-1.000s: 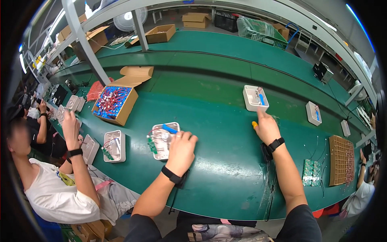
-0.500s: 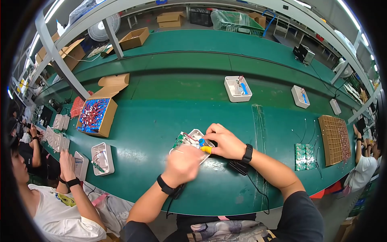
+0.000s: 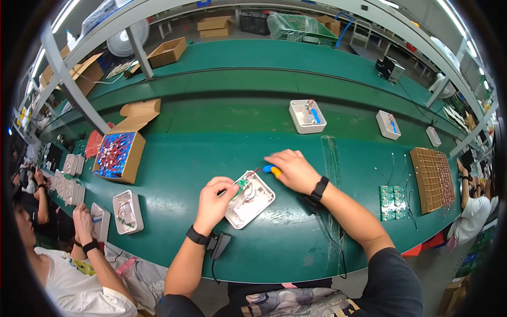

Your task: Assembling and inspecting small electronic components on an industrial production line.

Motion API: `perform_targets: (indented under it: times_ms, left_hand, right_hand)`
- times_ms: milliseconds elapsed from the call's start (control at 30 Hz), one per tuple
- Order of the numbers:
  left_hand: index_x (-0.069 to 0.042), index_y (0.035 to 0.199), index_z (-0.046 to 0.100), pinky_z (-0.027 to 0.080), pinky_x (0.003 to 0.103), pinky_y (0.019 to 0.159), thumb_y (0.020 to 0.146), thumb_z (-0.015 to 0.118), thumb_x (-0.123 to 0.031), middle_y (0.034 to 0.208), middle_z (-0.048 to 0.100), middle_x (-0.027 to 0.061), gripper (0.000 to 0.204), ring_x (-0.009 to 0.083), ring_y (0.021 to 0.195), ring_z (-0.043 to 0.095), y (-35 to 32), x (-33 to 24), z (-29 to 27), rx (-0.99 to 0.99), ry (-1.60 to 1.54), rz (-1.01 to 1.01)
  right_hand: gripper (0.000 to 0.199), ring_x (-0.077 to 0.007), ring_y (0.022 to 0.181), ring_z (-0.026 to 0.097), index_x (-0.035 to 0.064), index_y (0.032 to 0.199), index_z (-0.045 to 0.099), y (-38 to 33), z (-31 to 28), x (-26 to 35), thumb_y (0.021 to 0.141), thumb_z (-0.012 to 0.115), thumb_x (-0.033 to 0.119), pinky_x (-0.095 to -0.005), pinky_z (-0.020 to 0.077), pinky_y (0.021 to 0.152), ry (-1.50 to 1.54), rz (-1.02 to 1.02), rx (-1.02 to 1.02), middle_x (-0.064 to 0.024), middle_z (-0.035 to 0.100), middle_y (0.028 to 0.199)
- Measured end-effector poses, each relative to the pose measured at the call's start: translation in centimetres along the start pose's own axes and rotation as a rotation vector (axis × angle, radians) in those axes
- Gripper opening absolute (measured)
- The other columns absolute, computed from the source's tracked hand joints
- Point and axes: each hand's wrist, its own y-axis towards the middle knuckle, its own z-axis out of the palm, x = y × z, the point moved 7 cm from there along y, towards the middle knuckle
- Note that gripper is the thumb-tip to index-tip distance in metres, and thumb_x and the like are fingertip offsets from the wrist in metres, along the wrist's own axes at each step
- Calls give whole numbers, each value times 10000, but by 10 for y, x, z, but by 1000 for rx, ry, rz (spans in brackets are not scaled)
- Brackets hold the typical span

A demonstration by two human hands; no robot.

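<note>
A white plastic tray (image 3: 252, 207) sits tilted on the green bench in front of me, wires lying inside it. My left hand (image 3: 215, 202) pinches a small green circuit board (image 3: 242, 184) over the tray's far left side. Just beyond the tray's far right corner, my right hand (image 3: 297, 172) holds a blue cylindrical battery (image 3: 268, 168) between its fingers. Something yellow (image 3: 276, 172), perhaps a finger cot, covers or lies at its thumb tip. A red wire runs from the board's side toward the battery.
At left stand a carton of blue batteries (image 3: 117, 154) and a white tray (image 3: 128, 212). More trays (image 3: 308, 116) stand farther back. Green circuit boards (image 3: 394, 203) and a divided cardboard box (image 3: 432, 179) lie right. A co-worker (image 3: 79, 264) sits at left. Black cabled boxes (image 3: 219, 245) are near my wrists.
My left hand has moved left and up off the tray and now pinches the circuit board. My right hand has lifted the battery away from inside the tray, toward the far side.
</note>
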Motion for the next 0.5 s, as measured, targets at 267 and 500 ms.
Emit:
perform_targets:
  times_ms: [267, 500]
  left_hand:
    - [44, 965, 745, 532, 366, 968, 900, 749, -33, 1246, 703, 175, 100, 264, 1135, 672, -11, 32, -10, 88, -118, 12]
    - [-19, 1318, 621, 523, 415, 943, 933, 689, -228, 1220, 701, 203, 443, 326, 1108, 664, 1, -15, 4, 215, 320, -77]
  right_hand:
    - [168, -307, 1165, 645, 121, 995, 764, 3, 16, 80, 837, 748, 176, -459, 512, 974, 265, -633, -178, -116, 706, 1156]
    - [122, -295, 1004, 683, 44, 883, 695, -9, 16, 52, 836, 737, 150, -436, 553, 881, 120, -598, -293, -107, 689, 1089]
